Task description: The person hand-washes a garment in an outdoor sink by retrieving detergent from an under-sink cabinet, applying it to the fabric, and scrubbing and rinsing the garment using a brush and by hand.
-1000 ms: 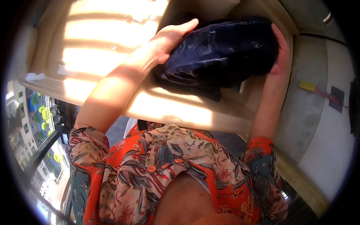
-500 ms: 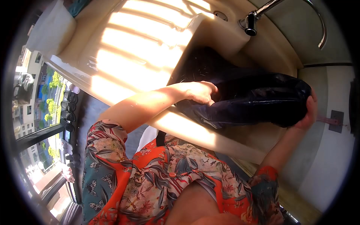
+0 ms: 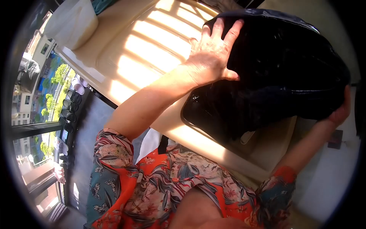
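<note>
A large dark, wet, shiny cloth [image 3: 286, 65] is lifted over the beige sink [image 3: 267, 149]. My left hand [image 3: 213, 51] lies against the cloth's left edge, fingers spread wide with the palm down. At the far right end, my right hand [image 3: 341, 110] grips the cloth from below; its fingers are partly hidden behind it. The lower part of the cloth hangs into the basin and hides most of the inside.
A sunlit ribbed washboard surface [image 3: 152, 42] adjoins the basin on the left. At the upper left stands a whitish container [image 3: 72, 23]. Several shoes [image 3: 70, 105] line the window side. A dark plate [image 3: 335, 139] is on the right wall.
The cloth has been raised and spread over the basin, now covering the faucet area. My left hand has moved up and opened its fingers; my right hand has moved right with the cloth.
</note>
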Demonstrator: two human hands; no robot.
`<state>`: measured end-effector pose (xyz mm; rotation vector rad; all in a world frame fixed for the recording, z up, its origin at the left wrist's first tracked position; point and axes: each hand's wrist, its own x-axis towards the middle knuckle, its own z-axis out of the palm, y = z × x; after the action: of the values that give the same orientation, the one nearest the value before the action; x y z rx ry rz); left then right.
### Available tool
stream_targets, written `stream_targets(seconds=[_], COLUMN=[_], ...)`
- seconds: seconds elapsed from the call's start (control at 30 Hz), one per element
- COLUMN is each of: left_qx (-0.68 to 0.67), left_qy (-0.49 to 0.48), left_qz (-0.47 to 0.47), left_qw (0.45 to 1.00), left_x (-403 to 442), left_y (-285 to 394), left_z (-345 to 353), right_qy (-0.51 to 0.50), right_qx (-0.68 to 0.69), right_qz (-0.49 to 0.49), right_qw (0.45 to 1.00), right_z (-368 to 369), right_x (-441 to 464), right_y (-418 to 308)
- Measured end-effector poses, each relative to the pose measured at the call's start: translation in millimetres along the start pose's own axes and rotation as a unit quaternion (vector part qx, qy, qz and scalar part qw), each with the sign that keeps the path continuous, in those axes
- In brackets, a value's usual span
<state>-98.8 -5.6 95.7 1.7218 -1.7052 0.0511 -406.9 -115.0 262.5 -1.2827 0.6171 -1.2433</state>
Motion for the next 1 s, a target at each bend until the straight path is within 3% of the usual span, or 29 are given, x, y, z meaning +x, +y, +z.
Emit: stream_targets(seconds=[0.03, 0.07, 0.13, 0.17, 0.23, 0.27, 0.3, 0.37, 0.47, 0.53, 0.57, 0.67, 0.73, 0.8, 0.87, 0.9, 1.0], left_qx=[0.04, 0.08, 0.167, 0.209, 0.223, 0.19, 0.217, 0.261, 0.229, 0.161, 0.13, -0.06, -0.08, -0.094, -0.105, -0.105, -0.121], left_qy=[0.047, 0.094, 0.069, 0.076, 0.103, 0.09, 0.019, -0.173, -0.26, -0.136, -0.103, -0.189, -0.266, -0.323, -0.364, -0.38, -0.396], left_qz=[-0.015, -0.031, -0.104, -0.135, -0.139, -0.127, -0.166, -0.222, -0.17, -0.049, -0.012, 0.128, 0.154, 0.156, 0.147, 0.143, 0.142], left_qw=[0.998, 0.992, 0.978, 0.966, 0.959, 0.969, 0.962, 0.924, 0.922, 0.976, 0.986, 0.972, 0.948, 0.929, 0.914, 0.908, 0.899], left_x=[13, 24, 15, 17, 22, 22, 20, -30, -47, -56, -52, -53, -68, -68, -72, -75, -80], left_y=[-7, -13, -15, -18, -43, -67, -78, -121, -98, -88, -66, -14, -8, -15, -17, -15, -21], left_z=[-17, -38, -43, -54, -55, -49, -42, -53, -41, -30, -29, -9, 18, 17, 4, -10, -24], right_qy=[-0.081, -0.071, 0.049, 0.046, -0.159, -0.118, -0.128, -0.146, -0.196, -0.225, -0.234, -0.267, -0.279, -0.303, -0.257, -0.283, -0.299], right_qx=[0.026, 0.024, 0.002, -0.027, -0.16, -0.307, -0.389, -0.506, -0.58, -0.532, -0.558, -0.587, -0.736, -0.72, -0.724, -0.711, -0.689], right_qz=[0.028, 0.002, -0.056, -0.063, -0.136, -0.117, -0.128, -0.082, -0.025, -0.04, -0.036, -0.057, -0.018, 0.007, -0.016, 0.077, 0.079], right_qw=[0.996, 0.997, 0.997, 0.997, 0.965, 0.937, 0.903, 0.846, 0.79, 0.816, 0.795, 0.762, 0.616, 0.624, 0.64, 0.639, 0.656], right_z=[4, 7, 4, 21, 68, 60, 52, 82, 89, 41, 29, 8, 17, 5, 5, 22, 17], right_x=[20, 44, 105, 127, 147, 180, 199, 149, 73, 49, 39, 30, 17, 27, 33, 39, 40], right_y=[-13, -16, 26, 46, 93, 116, 145, 201, 212, 254, 261, 284, 294, 302, 297, 274, 272])
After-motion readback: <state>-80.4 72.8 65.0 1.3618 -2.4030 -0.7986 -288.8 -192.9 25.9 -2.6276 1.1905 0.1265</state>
